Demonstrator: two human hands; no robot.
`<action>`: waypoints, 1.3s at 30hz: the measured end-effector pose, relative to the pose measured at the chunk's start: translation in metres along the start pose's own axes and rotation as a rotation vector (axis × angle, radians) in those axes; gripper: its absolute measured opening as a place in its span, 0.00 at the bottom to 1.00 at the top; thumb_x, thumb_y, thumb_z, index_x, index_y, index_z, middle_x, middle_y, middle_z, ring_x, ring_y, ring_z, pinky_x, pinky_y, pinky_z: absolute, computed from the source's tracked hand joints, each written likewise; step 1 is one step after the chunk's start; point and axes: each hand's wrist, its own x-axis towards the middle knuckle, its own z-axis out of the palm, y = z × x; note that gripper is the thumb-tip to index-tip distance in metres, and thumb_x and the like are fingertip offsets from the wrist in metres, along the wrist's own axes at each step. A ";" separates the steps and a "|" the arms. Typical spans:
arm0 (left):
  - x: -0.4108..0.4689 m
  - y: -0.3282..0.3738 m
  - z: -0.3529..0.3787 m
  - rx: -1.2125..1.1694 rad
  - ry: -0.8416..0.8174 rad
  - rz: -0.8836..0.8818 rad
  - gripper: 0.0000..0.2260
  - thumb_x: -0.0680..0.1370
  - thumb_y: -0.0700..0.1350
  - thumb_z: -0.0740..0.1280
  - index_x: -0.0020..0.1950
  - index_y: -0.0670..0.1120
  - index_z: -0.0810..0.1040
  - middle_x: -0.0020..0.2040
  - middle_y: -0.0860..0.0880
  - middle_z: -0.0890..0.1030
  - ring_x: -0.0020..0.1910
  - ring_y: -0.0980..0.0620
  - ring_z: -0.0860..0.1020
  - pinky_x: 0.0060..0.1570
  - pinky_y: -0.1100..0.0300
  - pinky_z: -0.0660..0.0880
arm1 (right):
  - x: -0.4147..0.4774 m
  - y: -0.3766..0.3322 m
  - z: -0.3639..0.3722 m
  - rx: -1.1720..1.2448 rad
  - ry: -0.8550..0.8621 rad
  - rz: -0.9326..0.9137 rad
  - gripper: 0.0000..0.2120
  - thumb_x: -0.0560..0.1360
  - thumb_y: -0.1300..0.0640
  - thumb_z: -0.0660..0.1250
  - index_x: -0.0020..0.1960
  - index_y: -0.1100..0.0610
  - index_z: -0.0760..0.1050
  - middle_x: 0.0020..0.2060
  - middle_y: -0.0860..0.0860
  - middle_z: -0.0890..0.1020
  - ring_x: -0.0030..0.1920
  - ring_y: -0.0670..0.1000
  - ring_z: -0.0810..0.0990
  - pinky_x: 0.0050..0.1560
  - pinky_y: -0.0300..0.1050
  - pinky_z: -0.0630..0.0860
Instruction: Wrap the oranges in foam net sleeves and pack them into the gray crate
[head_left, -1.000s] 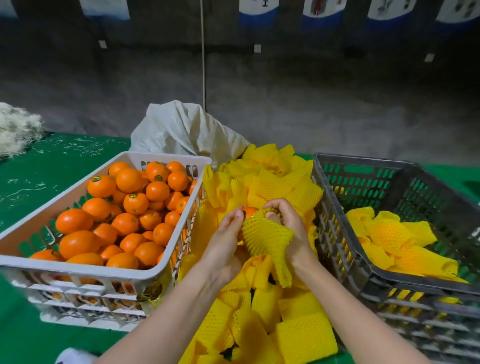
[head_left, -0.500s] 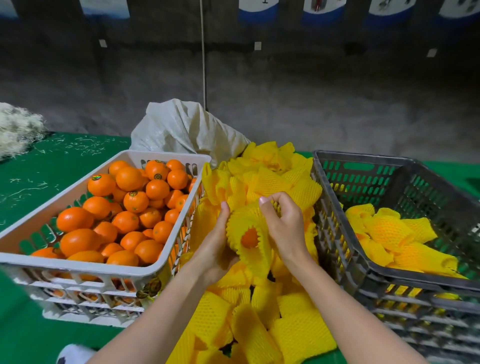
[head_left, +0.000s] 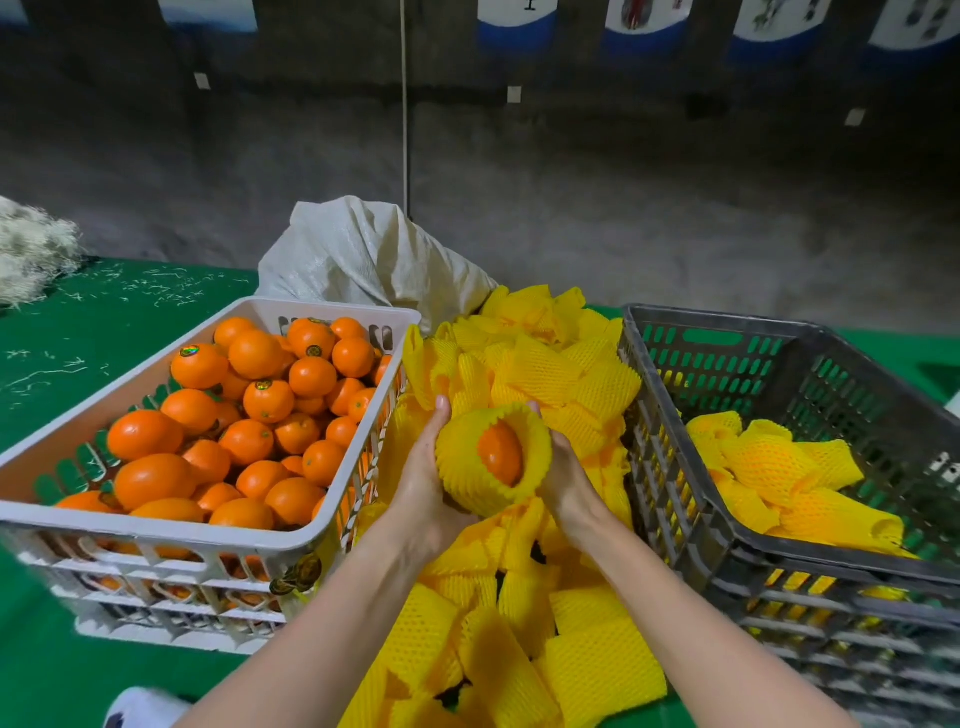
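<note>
Left hand (head_left: 423, 483) and right hand (head_left: 563, 478) were clamped round the foam net sleeve (head_left: 467, 486) with the orange (head_left: 500, 453) inside, over the loose sleeve pile (head_left: 545, 374) between white crate (head_left: 156, 530) and gray crate (head_left: 810, 558); risk: the sleeve's mouth gaped wide, so tilting it during transfer could let the orange roll out.

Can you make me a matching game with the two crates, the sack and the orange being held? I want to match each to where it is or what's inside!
1 white crate
2 gray crate
3 sack
4 held orange

A half inside a sleeve
B full of bare oranges
C behind the sleeve pile
D holds wrapped oranges

Pairs: 1-B, 2-D, 3-C, 4-A
</note>
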 end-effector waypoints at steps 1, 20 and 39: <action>0.001 0.000 0.001 0.016 0.066 0.025 0.21 0.67 0.66 0.63 0.48 0.50 0.78 0.40 0.45 0.85 0.37 0.46 0.84 0.31 0.54 0.79 | 0.000 0.002 0.001 -0.032 0.002 0.085 0.22 0.78 0.42 0.48 0.54 0.51 0.77 0.52 0.49 0.81 0.57 0.52 0.76 0.55 0.42 0.72; 0.016 0.002 0.003 0.193 0.221 0.481 0.21 0.67 0.60 0.65 0.19 0.52 0.65 0.19 0.54 0.67 0.21 0.57 0.66 0.29 0.61 0.65 | -0.002 0.015 0.021 0.493 0.124 0.033 0.08 0.79 0.52 0.55 0.49 0.41 0.71 0.47 0.44 0.78 0.45 0.42 0.77 0.39 0.36 0.74; -0.003 0.015 -0.001 0.397 -0.168 -0.112 0.22 0.63 0.57 0.70 0.53 0.49 0.79 0.42 0.46 0.85 0.39 0.48 0.84 0.32 0.55 0.79 | -0.007 0.017 -0.007 0.106 0.069 -0.224 0.05 0.78 0.60 0.59 0.43 0.54 0.70 0.39 0.56 0.71 0.41 0.50 0.69 0.43 0.46 0.66</action>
